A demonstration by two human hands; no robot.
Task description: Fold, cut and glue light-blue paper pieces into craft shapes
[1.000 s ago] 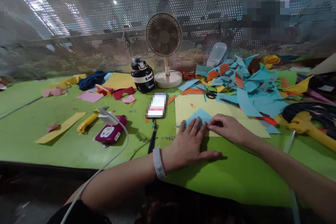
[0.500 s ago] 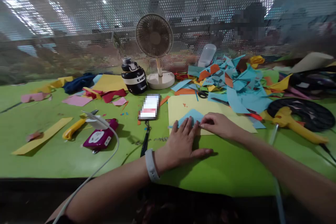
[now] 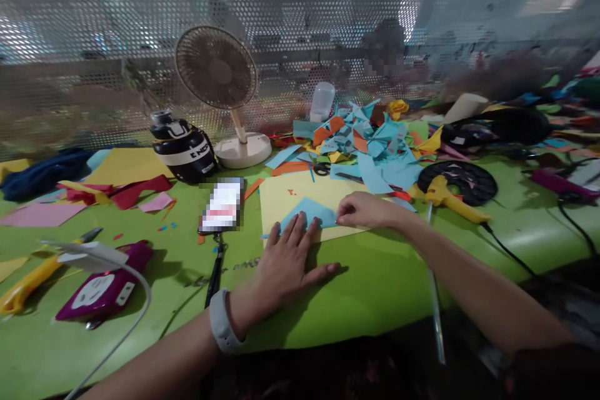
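My left hand (image 3: 291,262) lies flat with its fingers spread, the fingertips pressing the lower edge of a light blue piece of paper (image 3: 310,207). That piece has a peaked top and rests on a pale yellow sheet (image 3: 275,195). At the blue paper's right corner, the thumb and fingers of my right hand (image 3: 363,209) are pinched together on it. The fingers hide the corner itself. A grey band circles my left wrist.
A phone (image 3: 222,205) with a strap lies left of the sheet. Behind stand a fan (image 3: 244,150), a dark bottle (image 3: 185,153) and heaped blue scraps (image 3: 375,137). A yellow glue gun (image 3: 450,200) is at right, a purple power strip (image 3: 105,290) with a white cable at left.
The view has turned right, so everything sits further left. My left hand keeps its place on the blue paper; more of the paper's right part shows between my hands.
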